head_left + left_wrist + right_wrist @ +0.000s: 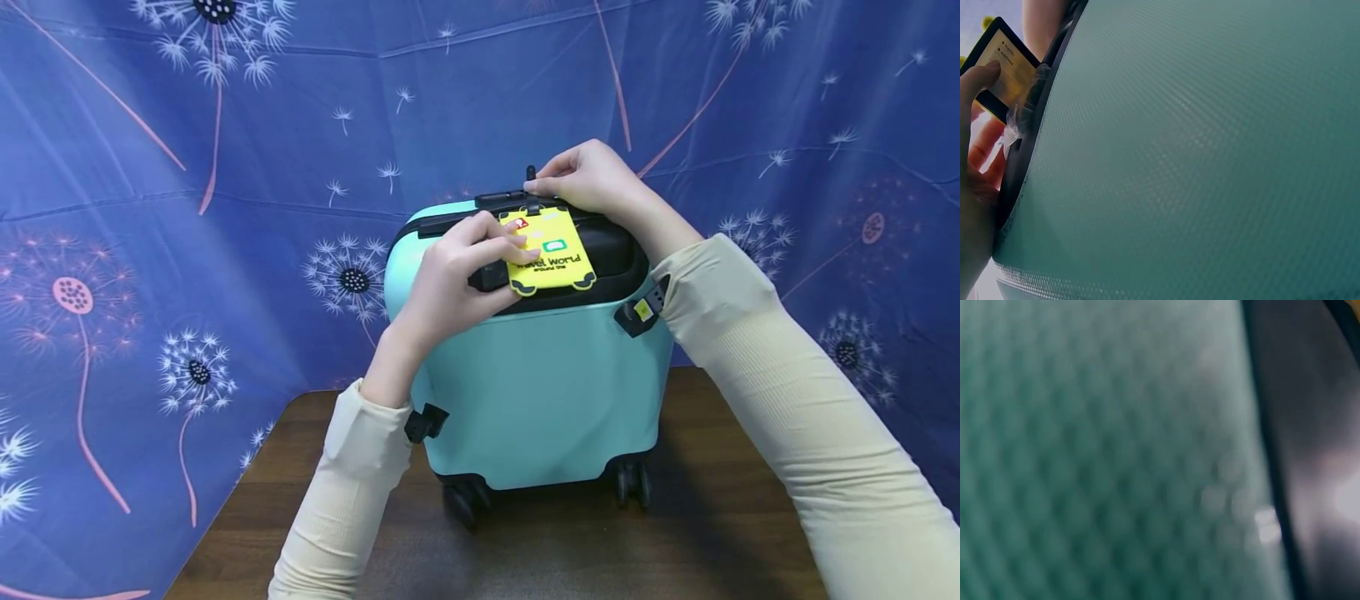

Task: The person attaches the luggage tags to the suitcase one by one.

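Observation:
A turquoise suitcase (pixel 547 392) stands upright, with a black panel on its top. Over that panel is a yellow luggage tag (pixel 558 242) printed with "World" lettering. My left hand (pixel 465 267) grips the tag by its left side, thumb underneath and fingers over the front. In the left wrist view the thumb lies on the back of the tag (pixel 1016 72), where a name and address card shows. My right hand (pixel 596 179) pinches the tag's black strap (pixel 531 173) beside the suitcase's black carry handle (pixel 498 200). The right wrist view shows only the blurred suitcase shell (pixel 1104 450).
The suitcase's black wheels (pixel 633 482) rest on a dark brown wooden table (pixel 300 492). A blue cloth with dandelion prints (pixel 255 167) hangs behind and to the sides. Black wrist devices (pixel 643 310) sit close to the suitcase shell.

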The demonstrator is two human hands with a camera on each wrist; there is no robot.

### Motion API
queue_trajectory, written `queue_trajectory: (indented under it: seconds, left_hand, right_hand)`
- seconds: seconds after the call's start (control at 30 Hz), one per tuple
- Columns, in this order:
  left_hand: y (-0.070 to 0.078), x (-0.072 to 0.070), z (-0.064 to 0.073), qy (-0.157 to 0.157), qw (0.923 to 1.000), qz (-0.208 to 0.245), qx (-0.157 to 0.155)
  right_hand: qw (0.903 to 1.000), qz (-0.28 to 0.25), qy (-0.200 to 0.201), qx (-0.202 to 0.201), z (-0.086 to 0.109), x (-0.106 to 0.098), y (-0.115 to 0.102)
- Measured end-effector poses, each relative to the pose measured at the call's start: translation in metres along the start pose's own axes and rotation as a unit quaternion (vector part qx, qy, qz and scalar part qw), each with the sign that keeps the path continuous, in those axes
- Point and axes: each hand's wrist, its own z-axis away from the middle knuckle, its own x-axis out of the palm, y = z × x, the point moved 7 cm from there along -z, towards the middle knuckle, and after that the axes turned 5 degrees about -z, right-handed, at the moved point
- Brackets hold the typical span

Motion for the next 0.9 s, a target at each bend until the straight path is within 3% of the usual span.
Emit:
queue_trajectory:
  seconds: [0.43,0.9]
  left_hand:
    - [-0.013,-0.006,0.004,0.014,0.9994,0.030,-0.013]
    - [-0.014,0.000,0.004,0.020,0.9996,0.007,-0.020]
  right_hand:
    - [0.9998,0.014,0.016,-0.005,-0.005,0.003,-0.006]
    - [0.9994,0.012,0.026,0.021,-0.002,0.000,0.001]
